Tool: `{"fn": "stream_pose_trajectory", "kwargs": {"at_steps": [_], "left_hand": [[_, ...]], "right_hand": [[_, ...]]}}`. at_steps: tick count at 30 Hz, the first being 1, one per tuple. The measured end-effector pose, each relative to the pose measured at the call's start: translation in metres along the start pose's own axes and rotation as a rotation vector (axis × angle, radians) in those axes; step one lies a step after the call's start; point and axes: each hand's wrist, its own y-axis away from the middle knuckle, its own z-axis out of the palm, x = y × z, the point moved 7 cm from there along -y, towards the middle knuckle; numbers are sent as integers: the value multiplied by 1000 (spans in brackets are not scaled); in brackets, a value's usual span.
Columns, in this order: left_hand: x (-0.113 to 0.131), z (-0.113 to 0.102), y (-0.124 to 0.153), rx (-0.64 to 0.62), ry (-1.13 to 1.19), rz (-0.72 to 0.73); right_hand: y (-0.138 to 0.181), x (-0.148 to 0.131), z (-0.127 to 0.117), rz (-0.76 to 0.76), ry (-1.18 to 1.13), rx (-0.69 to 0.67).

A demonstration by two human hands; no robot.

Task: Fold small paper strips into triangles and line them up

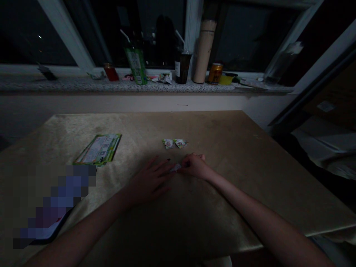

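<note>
My left hand (147, 181) lies with its fingers spread on the cloth-covered table (228, 148), the fingertips beside a small folded paper piece (175, 168). From the other side, my right hand (195, 165) has its fingers curled and pinched at the edge of that piece; its fingertips are partly hidden. Just beyond both hands lie two small folded paper pieces, a left one (168, 144) and a right one (180, 143), white with green printed parts and close to each other.
Printed green leaflets (101, 148) are stacked at the left. Nearer to me lies a tablet-like device (50, 231), mostly blurred out. On the windowsill (161, 87) stand a green bottle (136, 65), a dark cup (183, 66), a beige cylinder (204, 52), an orange can (215, 73) and a red jar (111, 72).
</note>
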Motion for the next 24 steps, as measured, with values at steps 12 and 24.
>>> {"fn": "stream_pose_trajectory", "kwargs": {"at_steps": [12,24], "left_hand": [[-4,5,2,-46,75,-49],[-8,1,2,-18,296,-91]], "right_hand": [[5,-4,0,-46,78,55],[16,-19,-5,-500,-25,140]]}}
